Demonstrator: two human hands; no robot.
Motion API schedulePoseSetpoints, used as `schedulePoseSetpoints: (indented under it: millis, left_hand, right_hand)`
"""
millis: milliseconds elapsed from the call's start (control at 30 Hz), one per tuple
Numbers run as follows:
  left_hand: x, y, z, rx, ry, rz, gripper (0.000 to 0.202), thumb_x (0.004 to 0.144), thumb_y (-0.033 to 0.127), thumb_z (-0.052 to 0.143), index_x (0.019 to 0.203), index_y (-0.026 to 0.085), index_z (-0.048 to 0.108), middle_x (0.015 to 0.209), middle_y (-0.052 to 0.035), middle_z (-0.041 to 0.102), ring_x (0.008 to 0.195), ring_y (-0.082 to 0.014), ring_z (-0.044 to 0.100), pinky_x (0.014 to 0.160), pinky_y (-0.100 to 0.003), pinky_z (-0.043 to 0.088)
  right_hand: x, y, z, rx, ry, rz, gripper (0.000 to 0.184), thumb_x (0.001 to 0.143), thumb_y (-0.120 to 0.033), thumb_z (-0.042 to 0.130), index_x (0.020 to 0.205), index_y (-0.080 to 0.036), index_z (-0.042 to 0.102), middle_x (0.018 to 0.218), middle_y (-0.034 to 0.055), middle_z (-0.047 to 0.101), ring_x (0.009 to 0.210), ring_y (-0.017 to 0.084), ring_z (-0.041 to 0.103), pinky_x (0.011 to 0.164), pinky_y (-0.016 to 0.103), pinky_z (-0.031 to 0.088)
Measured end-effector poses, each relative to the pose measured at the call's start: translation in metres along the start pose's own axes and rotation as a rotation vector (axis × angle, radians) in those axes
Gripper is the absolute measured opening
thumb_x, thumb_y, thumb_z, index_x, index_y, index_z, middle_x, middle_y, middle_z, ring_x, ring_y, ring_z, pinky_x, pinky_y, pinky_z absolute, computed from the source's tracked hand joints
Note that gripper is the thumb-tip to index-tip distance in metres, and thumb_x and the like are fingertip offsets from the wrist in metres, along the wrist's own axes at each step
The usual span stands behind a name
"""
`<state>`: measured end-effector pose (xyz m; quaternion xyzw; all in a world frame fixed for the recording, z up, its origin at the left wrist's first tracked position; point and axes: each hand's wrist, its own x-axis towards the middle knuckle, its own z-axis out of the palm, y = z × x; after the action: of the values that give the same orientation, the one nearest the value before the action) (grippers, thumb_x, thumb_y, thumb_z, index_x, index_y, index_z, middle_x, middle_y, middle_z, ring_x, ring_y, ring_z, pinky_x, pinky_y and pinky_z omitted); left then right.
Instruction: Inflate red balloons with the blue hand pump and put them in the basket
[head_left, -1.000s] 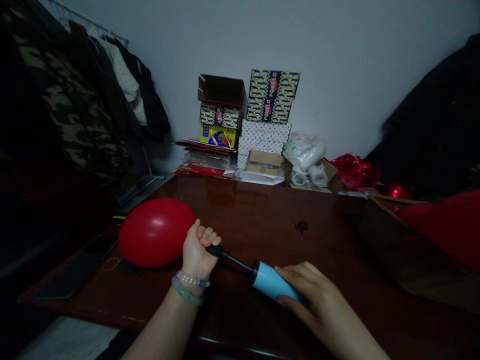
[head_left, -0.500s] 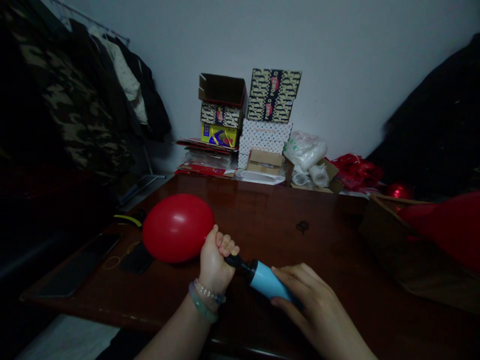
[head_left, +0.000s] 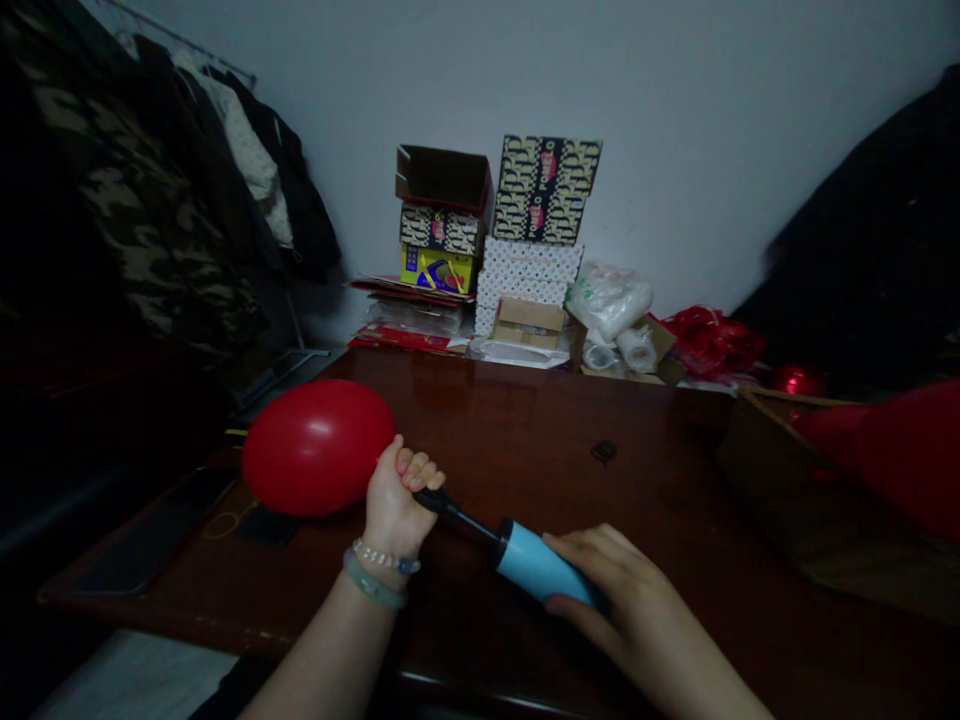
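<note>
A red balloon (head_left: 319, 448), plump and rounded, sits at the left above the table, its neck end at my left hand (head_left: 401, 497). That hand is closed around the black end of a balloon pump (head_left: 536, 560), right beside the balloon. The neck itself is hidden by my fingers. A thin black rod shows between the black end and the pump's light blue barrel. My right hand (head_left: 619, 590) is wrapped round the barrel's lower part, its far end covered by the palm.
On the brown table (head_left: 480, 420) lie a small black coil (head_left: 603, 453), a dark phone-like slab (head_left: 157, 530) and a yellowish ring (head_left: 223, 524). A box (head_left: 795, 500) with red balloons (head_left: 900, 450) stands at the right. Stacked cartons (head_left: 532, 270) and plastic bags (head_left: 611, 300) line the back.
My left hand has moved left and slightly up with the balloon, drawing the rod further out of the blue barrel. My right hand has stayed almost still.
</note>
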<state>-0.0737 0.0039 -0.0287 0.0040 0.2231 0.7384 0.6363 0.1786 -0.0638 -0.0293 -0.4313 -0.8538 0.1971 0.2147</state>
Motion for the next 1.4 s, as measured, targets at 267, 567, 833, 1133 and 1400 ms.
schedulePoseSetpoints:
  millis: [267,567,833,1133,1400]
  left_hand:
    - [0.003,0.009,0.000,-0.023,-0.010,0.007,0.041,0.084,0.012,0.050,0.054,0.020,0.025,0.042,0.0090,0.022,0.032,-0.0046,0.026,0.037,-0.020,0.025]
    - [-0.006,-0.017,0.003,-0.008,0.022,-0.008,0.044,0.090,0.021,0.049,0.052,0.019,0.027,0.042,0.0084,0.023,0.032,-0.0042,0.025,0.038,-0.020,0.024]
    - [-0.011,-0.030,-0.004,0.031,-0.052,-0.027,0.049,0.091,0.031,0.052,0.050,0.019,0.029,0.041,0.0075,0.024,0.033,-0.0046,0.024,0.038,-0.021,0.023]
    - [0.000,-0.005,-0.002,0.005,-0.038,0.009,0.046,0.093,0.024,0.048,0.051,0.019,0.029,0.040,0.0075,0.024,0.033,-0.0049,0.026,0.038,-0.021,0.025]
    - [0.005,0.005,-0.001,-0.025,0.019,0.034,0.045,0.093,0.022,0.044,0.052,0.020,0.027,0.040,0.0080,0.024,0.031,-0.0049,0.025,0.037,-0.020,0.024]
  right_hand:
    - [-0.003,0.002,-0.004,-0.012,0.002,-0.002,0.035,0.091,-0.027,0.059,0.126,-0.028,0.056,0.117,0.0056,0.063,0.105,0.022,0.060,0.093,0.039,0.050]
    - [0.002,-0.002,0.011,-0.112,0.091,-0.040,0.038,0.091,-0.024,0.058,0.129,-0.025,0.053,0.119,0.0087,0.061,0.106,0.023,0.059,0.094,0.042,0.051]
    - [0.004,-0.011,0.018,-0.095,0.104,-0.052,0.038,0.090,-0.024,0.060,0.128,-0.024,0.054,0.116,0.0086,0.062,0.103,0.023,0.060,0.091,0.040,0.052]
    - [0.001,0.001,0.010,-0.039,0.054,-0.035,0.039,0.092,-0.026,0.058,0.130,-0.028,0.051,0.121,0.0070,0.060,0.107,0.022,0.058,0.094,0.040,0.049]
    - [-0.003,0.006,-0.005,-0.016,-0.006,0.010,0.037,0.090,-0.026,0.060,0.127,-0.030,0.054,0.119,0.0051,0.061,0.107,0.022,0.058,0.095,0.040,0.048]
